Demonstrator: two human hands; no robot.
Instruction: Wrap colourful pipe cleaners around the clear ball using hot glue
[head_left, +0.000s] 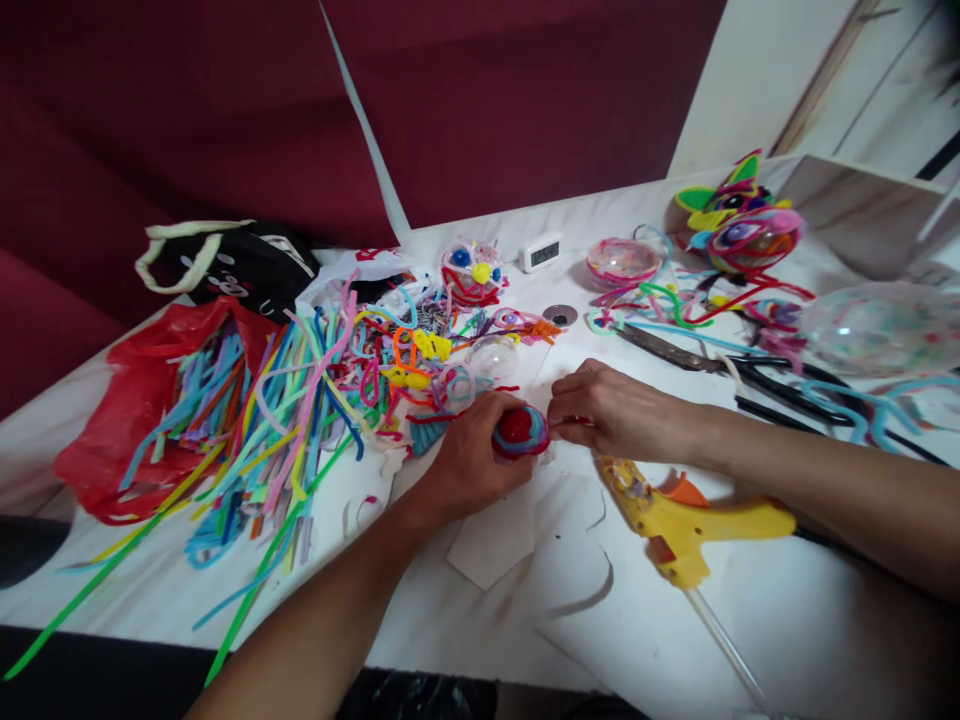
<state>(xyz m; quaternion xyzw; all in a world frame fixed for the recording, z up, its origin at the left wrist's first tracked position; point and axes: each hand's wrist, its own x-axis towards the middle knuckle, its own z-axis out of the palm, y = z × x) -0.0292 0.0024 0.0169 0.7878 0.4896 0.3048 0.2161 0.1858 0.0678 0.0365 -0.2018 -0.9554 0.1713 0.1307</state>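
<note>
On the left of the pale worktop (405, 635), a red plastic bag (112, 430) lies open around a bundle of pipe cleaners (289, 400) spilling out rightward. Behind it sits a black tote bag (266, 275) with cream handles; its white lettering is folded and too small to read. Next comes a white plastic bag (330, 285) with red print — also illegible — then a round ornament (472, 272) with blue pom-pom eyes and a yellow pom-pom nose.

At centre, the left hand (484, 450) has its fingers curled around a red-and-blue wrapped ball (517, 430), held above the worktop. A white digital clock (541, 253) stands farther back, its digits unclear. The right hand (600, 405) is at the ball's right edge, fingers drawn narrow — I cannot tell whether they grip anything.

Farther right are a pink-rimmed clear bowl (622, 262), black-handled scissors (675, 350), a yellow glue gun (712, 525) with a clear glue stick (724, 640), and a large clear sphere (885, 325).
</note>
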